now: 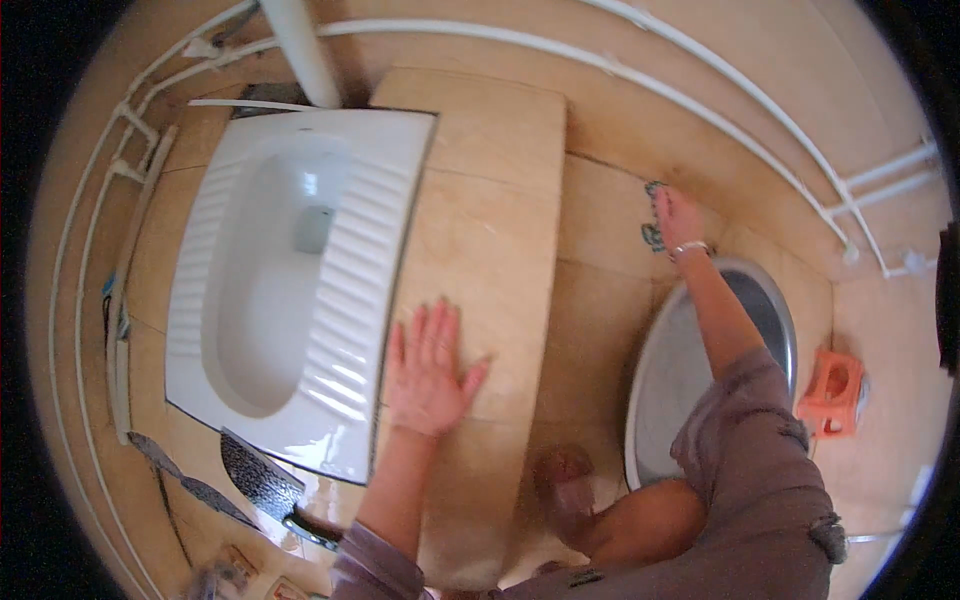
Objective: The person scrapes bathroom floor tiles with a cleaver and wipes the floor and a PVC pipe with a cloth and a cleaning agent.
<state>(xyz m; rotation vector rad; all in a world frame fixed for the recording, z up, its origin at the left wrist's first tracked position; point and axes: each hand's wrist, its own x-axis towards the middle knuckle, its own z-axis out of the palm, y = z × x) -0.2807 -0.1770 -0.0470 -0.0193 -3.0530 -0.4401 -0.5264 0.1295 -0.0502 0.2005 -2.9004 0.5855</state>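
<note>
Tan tiled floor: our right hand was on a dark green wad near the wall, long axis roughly away from us; fingers together, clamped or just pressing, we couldn't tell. Left hand lay flat, fingers slightly apart, on the step beside the squat toilet

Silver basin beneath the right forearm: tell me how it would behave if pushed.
The silver basin would probably stay stiff, given its metallic-looking sheen. Its broad, rounded shape suggests sliding over tipping. The smooth rim might feel slippery.
</note>
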